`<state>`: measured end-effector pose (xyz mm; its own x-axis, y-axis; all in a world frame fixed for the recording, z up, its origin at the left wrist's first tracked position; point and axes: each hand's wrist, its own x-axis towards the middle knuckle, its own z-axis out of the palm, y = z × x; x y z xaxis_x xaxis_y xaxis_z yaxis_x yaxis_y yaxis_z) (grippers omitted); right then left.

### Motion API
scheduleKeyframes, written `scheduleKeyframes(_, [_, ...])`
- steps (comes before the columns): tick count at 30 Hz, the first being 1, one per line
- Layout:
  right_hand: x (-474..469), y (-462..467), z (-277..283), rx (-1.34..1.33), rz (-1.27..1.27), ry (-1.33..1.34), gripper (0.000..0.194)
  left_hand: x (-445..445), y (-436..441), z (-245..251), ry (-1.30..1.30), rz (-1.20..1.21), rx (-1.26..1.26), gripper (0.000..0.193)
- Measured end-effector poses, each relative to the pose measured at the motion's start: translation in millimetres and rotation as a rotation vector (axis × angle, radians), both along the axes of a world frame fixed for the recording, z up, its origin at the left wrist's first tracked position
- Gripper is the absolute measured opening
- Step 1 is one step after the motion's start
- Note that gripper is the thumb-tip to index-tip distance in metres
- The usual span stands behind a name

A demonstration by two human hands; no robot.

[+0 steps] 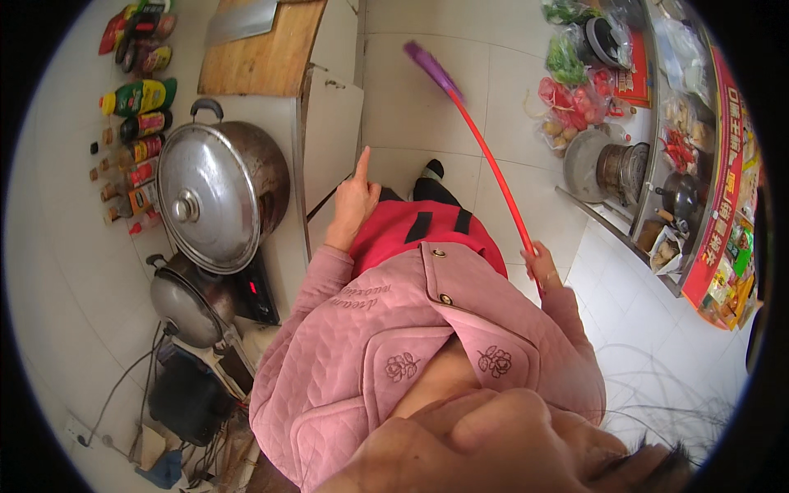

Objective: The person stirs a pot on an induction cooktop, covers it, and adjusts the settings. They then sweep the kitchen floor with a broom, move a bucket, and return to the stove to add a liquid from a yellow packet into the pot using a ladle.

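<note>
My right hand (540, 265) is closed around the red handle of a broom (499, 166). The handle slants up and to the left, ending in a blurred purple head (434, 66) over the floor tiles. My left hand (357, 192) is raised beside the counter's edge, its index finger extended and the other fingers curled. Nothing shows in that hand. Below it are the red garment (394, 231) at my waist and one foot in a dark shoe or sock (431, 169).
On the left counter stand a large lidded steel pot (209, 191), a smaller lidded pan (185, 305) and several sauce bottles (145, 123). A cleaver (243, 21) rests on a wooden board (265, 65). A cabinet door (333, 117) juts out. Right, a metal rack (653, 148) borders bagged vegetables (567, 58).
</note>
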<state>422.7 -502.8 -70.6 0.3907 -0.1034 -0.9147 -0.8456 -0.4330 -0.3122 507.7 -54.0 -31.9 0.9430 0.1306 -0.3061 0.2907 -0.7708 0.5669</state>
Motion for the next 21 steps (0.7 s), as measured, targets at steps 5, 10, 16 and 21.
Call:
scheduleKeyframes(5, [131.5, 65.8, -65.8, 0.537, -0.187, -0.004, 0.026, 61.0, -12.7, -3.5, 0.037, -0.148, 0.034, 0.068])
scheduleKeyframes(10, [272.1, 173.3, -129.6, 0.373, -0.122, -0.178, 0.028, 124.1, -13.0, -17.5, -0.003, -0.284, 0.047, 0.069])
scheduleKeyframes(16, [257.8, 203.0, -164.1, -0.109, 0.415, -0.302, 0.044, 190.7, 2.1, -50.4, 0.032, -0.376, -0.005, 0.064])
scheduleKeyframes(21, [109.0, 101.1, -110.6, -0.409, 0.596, -0.038, 0.045, 225.3, 16.1, -93.3, 0.104, -0.382, 0.014, 0.063])
